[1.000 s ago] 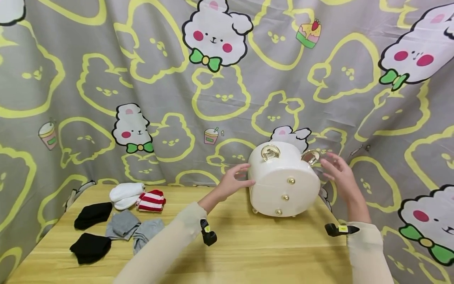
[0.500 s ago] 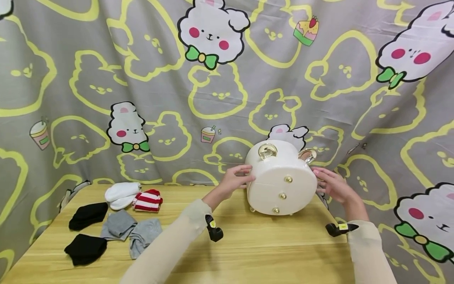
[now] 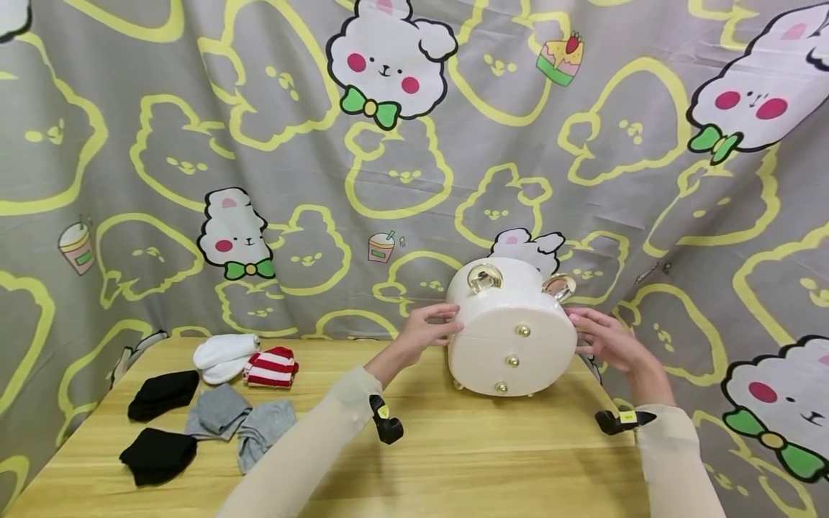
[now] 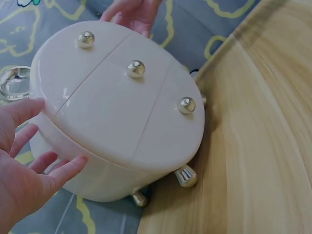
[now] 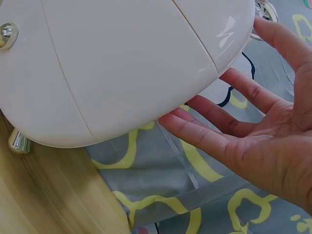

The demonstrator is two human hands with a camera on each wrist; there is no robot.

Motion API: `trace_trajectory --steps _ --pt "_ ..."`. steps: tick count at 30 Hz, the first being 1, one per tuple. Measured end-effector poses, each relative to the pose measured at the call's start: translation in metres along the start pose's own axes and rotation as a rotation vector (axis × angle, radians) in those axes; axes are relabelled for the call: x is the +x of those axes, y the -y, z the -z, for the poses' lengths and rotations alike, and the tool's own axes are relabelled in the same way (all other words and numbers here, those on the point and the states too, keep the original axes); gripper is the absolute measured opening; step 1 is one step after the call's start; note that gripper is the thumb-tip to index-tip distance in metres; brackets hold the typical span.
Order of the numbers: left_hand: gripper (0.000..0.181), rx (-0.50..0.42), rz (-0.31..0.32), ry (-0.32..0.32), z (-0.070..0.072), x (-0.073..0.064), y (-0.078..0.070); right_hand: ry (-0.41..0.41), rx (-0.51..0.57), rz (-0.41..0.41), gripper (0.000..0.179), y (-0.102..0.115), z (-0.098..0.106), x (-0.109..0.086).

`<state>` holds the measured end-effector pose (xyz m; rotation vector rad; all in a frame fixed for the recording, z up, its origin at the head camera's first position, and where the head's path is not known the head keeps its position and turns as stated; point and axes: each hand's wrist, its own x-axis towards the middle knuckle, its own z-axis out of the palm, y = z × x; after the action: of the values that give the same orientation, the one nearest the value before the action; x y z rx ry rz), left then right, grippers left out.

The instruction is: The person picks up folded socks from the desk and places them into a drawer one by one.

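Flanking the white box (image 3: pixel 495 342) from both sides, the two hands left it squarely between them, at the right of centre in the head view, near the back of the wooden table (image 3: pixel 466 453) and in front of the patterned curtain (image 3: pixel 311 176). The left hand (image 3: pixel 421 334) lay at the box's left edge and the right hand (image 3: pixel 609 338) at its right, so neither seemed clearly nearer. Both sets of fingers were extended and loosely spread, with nothing clenched or gripped. In the left wrist view, the uppermost fingertip met the rim at the left of the frame, just below a gold ear (image 4: pixel 15 83); whether the lower ones touched the side wall, I could not tell. In the right wrist view, the fingertips reached the edge at the upper right, some of them partly behind it. The rounded front, slightly wider than tall, faced the camera, its long axis running roughly from hand to hand across the frame. Three gold knobs (image 3: pixel 512 362) crossed that axis, descending toward the lower edge, with little gold feet (image 4: pixel 186 176) below.
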<state>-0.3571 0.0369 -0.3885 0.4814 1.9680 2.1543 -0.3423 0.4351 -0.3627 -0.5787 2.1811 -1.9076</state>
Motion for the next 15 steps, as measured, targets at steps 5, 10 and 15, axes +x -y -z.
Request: trace_trajectory --steps 5,10,15 --pt "0.046 0.009 -0.004 -0.009 0.007 -0.005 -0.001 0.020 -0.013 0.017 0.034 0.000 -0.007 0.002" --pt "0.047 0.006 -0.008 -0.014 0.020 -0.012 -0.001 0.039 0.000 0.038 0.034 0.002 -0.021 0.007" --pt "0.046 0.005 -0.005 -0.021 0.038 -0.022 -0.004 0.075 0.005 0.066 0.034 0.003 -0.039 0.014"
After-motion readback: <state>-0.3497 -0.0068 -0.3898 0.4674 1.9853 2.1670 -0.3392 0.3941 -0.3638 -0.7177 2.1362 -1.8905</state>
